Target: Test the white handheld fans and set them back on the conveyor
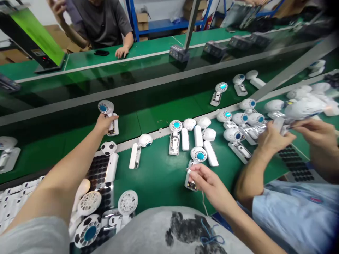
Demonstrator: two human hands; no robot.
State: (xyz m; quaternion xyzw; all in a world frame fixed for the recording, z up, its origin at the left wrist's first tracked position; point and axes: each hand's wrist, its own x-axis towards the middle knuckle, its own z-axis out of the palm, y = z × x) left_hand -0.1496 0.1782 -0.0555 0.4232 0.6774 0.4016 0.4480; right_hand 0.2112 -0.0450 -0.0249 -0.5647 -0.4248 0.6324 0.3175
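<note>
My left hand (pixel 104 124) is closed around the handle of a white handheld fan (pixel 106 107) with a blue centre, over the dark green conveyor belt (pixel 150 116). My right hand (pixel 205 179) pinches the end of a thin white cable (pixel 203 201), its small tip beside the opened handle of another fan (pixel 198 154). That fan lies on the green table, inner parts showing in its handle. Just beyond it are an opened fan (pixel 174 137) and several white fans with closed handles (pixel 198 135). A fan with a football-patterned head (pixel 108 148) rests below my left wrist.
At right, a co-worker's hands (pixel 275 137) handle a fan part beside a cluster of opened fans (pixel 239 135). More fans (pixel 87 231) and white parts (pixel 16 201) crowd the lower left. A metal post (pixel 192 24) rises beyond the belt. Another person (pixel 103 23) sits opposite.
</note>
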